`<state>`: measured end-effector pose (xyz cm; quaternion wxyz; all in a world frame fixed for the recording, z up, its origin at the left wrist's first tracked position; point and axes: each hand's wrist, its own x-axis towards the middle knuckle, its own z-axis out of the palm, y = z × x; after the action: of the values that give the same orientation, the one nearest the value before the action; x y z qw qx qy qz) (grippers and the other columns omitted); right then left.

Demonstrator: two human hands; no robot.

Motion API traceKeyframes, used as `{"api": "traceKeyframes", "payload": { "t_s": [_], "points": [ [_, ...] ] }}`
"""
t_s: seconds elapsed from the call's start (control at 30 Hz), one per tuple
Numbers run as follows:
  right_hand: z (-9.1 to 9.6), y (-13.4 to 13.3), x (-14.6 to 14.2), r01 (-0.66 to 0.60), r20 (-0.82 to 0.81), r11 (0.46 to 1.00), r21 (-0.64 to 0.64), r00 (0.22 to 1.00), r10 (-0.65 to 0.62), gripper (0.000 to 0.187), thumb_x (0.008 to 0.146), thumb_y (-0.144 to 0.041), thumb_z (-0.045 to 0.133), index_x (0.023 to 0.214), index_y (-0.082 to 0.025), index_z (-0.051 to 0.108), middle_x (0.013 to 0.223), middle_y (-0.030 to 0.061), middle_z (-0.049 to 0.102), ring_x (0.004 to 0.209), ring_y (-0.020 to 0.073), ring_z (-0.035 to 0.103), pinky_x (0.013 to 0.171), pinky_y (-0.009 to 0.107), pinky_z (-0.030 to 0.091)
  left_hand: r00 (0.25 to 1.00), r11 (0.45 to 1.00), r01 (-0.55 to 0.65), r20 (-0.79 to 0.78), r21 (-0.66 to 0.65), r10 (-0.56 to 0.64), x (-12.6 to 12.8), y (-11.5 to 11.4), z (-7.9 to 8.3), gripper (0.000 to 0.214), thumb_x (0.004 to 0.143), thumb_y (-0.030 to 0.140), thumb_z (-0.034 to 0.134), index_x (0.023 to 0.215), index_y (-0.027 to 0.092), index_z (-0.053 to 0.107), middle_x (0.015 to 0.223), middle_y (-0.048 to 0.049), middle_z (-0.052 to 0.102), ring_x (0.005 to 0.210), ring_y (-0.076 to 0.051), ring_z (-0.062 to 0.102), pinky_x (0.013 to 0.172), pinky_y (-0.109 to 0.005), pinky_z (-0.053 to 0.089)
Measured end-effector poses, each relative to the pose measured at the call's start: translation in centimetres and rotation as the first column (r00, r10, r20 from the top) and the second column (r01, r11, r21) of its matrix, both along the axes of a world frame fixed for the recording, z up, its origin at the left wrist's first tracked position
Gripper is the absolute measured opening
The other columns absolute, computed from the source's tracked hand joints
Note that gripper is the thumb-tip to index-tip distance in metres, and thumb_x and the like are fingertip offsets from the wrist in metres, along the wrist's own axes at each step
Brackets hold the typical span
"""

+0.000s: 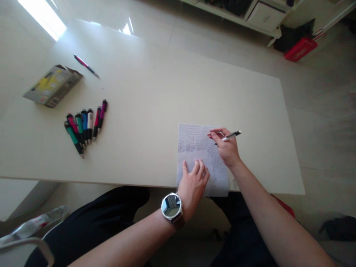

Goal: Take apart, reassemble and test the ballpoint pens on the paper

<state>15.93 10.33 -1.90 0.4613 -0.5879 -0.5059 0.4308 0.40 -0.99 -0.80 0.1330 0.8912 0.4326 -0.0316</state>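
Note:
A sheet of paper [191, 135] covered in dense small writing lies at the table's near edge, its lower end reaching past the edge. On its lower part rests a smaller blank piece of paper [204, 155]. My left hand [194, 181], with a round wristwatch [171, 206] at the wrist, lies on the blank piece with fingers spread. Over the right side of the written sheet, my right hand [227, 148] is closed on a white and black pen [230, 136]. The pen slants with its tip down at the sheet; whether it touches, I cannot tell.
On the white table [155, 96], several coloured pens [85, 126] lie fanned at the left. Behind them are a grey and yellow box [54, 85] and a pink pen [86, 66]. A plastic bottle [36, 224] is at lower left; a red box [300, 49] stands beyond the table.

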Motion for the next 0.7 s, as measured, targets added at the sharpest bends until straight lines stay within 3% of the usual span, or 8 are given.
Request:
{"api": "traceKeyframes", "payload": {
  "t_s": [0.1,0.2,0.3,0.4,0.5,0.6,0.7],
  "points": [
    [0.4,0.3,1.1,0.081,-0.112,0.994,-0.068,0.990,-0.088,0.037,0.074,-0.049,0.079,0.096,-0.022,0.067,0.070,-0.0043,0.059,0.052,0.0089,0.050,0.049,0.023,0.037,1.000,1.000,0.008,0.003,-0.022,-0.007,-0.1,0.1,0.0,0.046,0.100,0.016,0.034,0.143,0.014,0.049,0.152,-0.0218,0.043,0.141,-0.034,0.041,0.106,-0.068,0.043],
    [1.1,0.2,1.9,0.034,-0.252,0.984,-0.176,0.965,-0.078,0.047,0.083,-0.065,0.061,0.075,-0.019,0.067,0.048,-0.0059,0.041,0.043,0.0080,0.032,0.043,0.024,0.026,0.999,0.997,0.025,0.031,-0.072,-0.023,-0.3,0.4,-0.4,0.051,0.097,0.022,0.044,0.148,0.012,0.042,0.157,-0.0234,0.037,0.145,-0.035,0.036,0.110,-0.068,0.037],
    [2.0,0.1,2.6,0.024,-0.366,0.975,-0.222,0.924,-0.106,0.051,0.082,-0.062,0.060,0.054,-0.020,0.057,0.043,-0.0060,0.033,0.041,0.0071,0.023,0.043,0.025,0.022,0.994,0.994,0.046,0.104,-0.094,-0.037,-0.3,1.1,-0.9,0.068,0.092,0.035,0.060,0.153,0.015,0.035,0.163,-0.0217,0.027,0.151,-0.034,0.026,0.117,-0.063,0.030],
    [3.0,0.2,3.5,-0.001,-0.523,0.973,-0.231,0.843,-0.123,0.051,0.079,-0.063,0.059,0.051,-0.020,0.052,0.045,-0.0053,0.032,0.043,0.0080,0.026,0.045,0.025,0.026,0.984,0.998,0.049,0.171,-0.050,-0.039,-0.2,1.9,-0.7,0.072,0.091,0.042,0.063,0.153,0.020,0.034,0.165,-0.0160,0.025,0.153,-0.032,0.021,0.121,-0.058,0.024],
    [3.7,0.5,4.3,-0.023,-0.615,0.965,-0.260,0.775,-0.147,0.055,0.081,-0.071,0.052,0.061,-0.021,0.059,0.048,-0.0057,0.030,0.046,0.0099,0.031,0.049,0.026,0.032,0.988,1.000,-0.005,0.156,-0.015,0.007,-0.1,2.6,0.4,0.050,0.094,0.040,0.057,0.140,0.020,0.050,0.155,-0.0137,0.042,0.146,-0.034,0.033,0.115,-0.059,0.032],
    [3.5,0.8,5.1,0.015,-0.600,0.956,-0.292,0.775,-0.195,0.047,0.080,-0.067,0.057,0.081,-0.021,0.067,0.056,-0.0046,0.040,0.050,0.0107,0.038,0.049,0.025,0.033,0.992,0.994,-0.108,0.061,-0.011,0.108,0.0,2.6,1.4,0.033,0.094,0.032,0.055,0.123,0.016,0.061,0.139,-0.0160,0.054,0.129,-0.036,0.048,0.104,-0.056,0.043],
    [2.4,0.7,5.9,0.088,-0.467,0.942,-0.325,0.851,-0.241,0.037,0.071,-0.047,0.070,0.097,-0.021,0.067,0.068,-0.0035,0.051,0.057,0.0104,0.048,0.051,0.023,0.034,0.993,0.993,-0.114,0.004,-0.005,0.114,0.4,2.1,1.0,0.042,0.092,0.027,0.055,0.132,0.012,0.056,0.141,-0.0195,0.052,0.128,-0.038,0.048,0.101,-0.055,0.045]
  ]
}}
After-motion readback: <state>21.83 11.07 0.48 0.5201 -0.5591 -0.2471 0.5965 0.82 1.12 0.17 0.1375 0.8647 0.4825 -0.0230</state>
